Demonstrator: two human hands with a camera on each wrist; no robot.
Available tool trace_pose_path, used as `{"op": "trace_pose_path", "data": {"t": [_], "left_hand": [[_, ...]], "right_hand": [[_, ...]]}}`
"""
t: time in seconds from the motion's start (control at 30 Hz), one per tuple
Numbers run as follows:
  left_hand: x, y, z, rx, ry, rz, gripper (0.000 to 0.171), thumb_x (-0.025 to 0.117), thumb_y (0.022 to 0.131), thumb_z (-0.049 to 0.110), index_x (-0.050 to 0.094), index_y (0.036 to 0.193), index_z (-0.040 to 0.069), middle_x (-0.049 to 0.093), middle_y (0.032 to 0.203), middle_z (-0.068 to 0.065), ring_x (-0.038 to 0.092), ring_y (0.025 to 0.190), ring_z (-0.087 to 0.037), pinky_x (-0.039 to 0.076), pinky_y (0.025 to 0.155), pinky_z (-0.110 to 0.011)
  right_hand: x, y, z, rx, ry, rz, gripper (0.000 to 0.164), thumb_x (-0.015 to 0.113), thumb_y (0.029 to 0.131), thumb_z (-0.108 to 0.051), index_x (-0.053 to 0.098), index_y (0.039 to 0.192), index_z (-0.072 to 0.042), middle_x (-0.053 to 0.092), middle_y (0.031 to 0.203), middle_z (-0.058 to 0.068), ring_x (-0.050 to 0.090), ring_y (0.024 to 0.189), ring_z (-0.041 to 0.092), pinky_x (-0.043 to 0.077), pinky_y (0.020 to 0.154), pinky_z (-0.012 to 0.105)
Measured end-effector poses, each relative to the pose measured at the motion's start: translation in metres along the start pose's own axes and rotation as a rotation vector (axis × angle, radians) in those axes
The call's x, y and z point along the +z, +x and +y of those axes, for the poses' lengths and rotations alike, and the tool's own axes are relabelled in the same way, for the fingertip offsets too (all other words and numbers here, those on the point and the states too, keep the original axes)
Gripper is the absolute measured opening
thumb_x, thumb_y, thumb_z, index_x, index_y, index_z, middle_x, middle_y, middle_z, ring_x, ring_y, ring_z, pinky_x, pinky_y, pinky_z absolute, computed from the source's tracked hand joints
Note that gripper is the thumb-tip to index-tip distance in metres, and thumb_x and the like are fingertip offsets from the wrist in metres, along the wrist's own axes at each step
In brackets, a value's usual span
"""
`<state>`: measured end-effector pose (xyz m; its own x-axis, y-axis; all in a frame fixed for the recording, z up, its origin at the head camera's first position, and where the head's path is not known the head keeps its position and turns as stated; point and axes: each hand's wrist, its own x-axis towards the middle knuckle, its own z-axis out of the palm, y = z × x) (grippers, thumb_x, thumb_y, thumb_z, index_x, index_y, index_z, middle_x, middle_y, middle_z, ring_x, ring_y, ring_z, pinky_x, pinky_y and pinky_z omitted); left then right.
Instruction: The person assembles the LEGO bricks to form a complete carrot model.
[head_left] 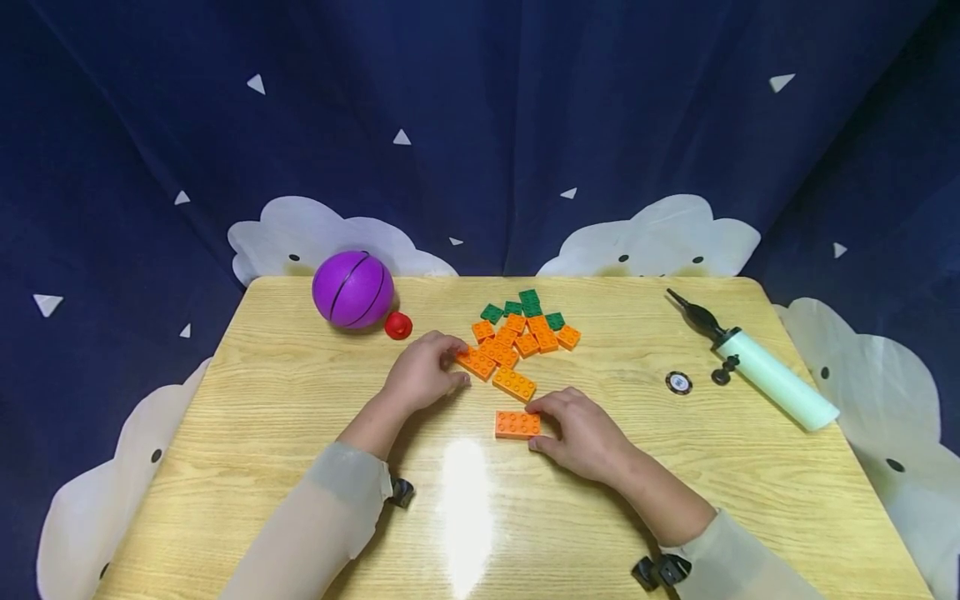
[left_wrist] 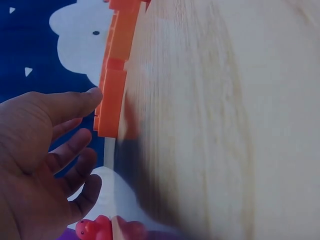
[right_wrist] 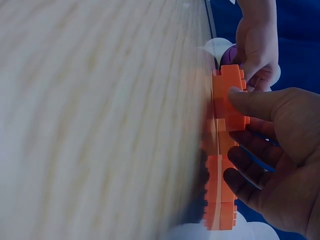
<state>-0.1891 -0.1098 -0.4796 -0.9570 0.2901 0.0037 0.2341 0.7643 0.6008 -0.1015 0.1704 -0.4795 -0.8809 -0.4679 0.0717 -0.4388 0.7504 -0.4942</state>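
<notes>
Near the front of a brick pile, my right hand [head_left: 581, 437] pinches the right end of an orange toy brick [head_left: 516, 424] between thumb and index finger. In the right wrist view, the thumb lies against that brick [right_wrist: 231, 97]. My left hand [head_left: 423, 371] is at the left side of the pile, its fingers loosely bent around the end of another orange brick [head_left: 475, 363]. The left wrist view shows its thumb close to an orange brick [left_wrist: 111, 102]; whether they touch is unclear. A loose orange brick [head_left: 514, 384] lies between the hands.
Several orange bricks [head_left: 504, 346] and green bricks [head_left: 529, 302] are clustered behind the hands. A purple ball [head_left: 352, 289] and a small red rubber duck [head_left: 398, 325] are at the back left. Rightward lie a poker chip [head_left: 678, 382], a black chess pawn [head_left: 723, 372] and a hand pump [head_left: 780, 379].
</notes>
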Motion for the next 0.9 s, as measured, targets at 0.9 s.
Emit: {"op": "trace_pose_path", "data": {"t": [0.9], "left_hand": [[0.008,0.012,-0.009,0.0,0.026,-0.029,0.039,0.09,0.081,0.021,0.072,0.116,0.016,0.067,0.122,-0.003,0.059,0.109,-0.025,0.047,0.101,-0.043]], "right_hand": [[-0.002,0.0,0.0,0.002,-0.016,-0.009,0.044,0.088,0.083,-0.028,0.074,0.122,-0.013,0.073,0.12,0.002,0.063,0.115,0.022,0.05,0.102,0.044]]}}
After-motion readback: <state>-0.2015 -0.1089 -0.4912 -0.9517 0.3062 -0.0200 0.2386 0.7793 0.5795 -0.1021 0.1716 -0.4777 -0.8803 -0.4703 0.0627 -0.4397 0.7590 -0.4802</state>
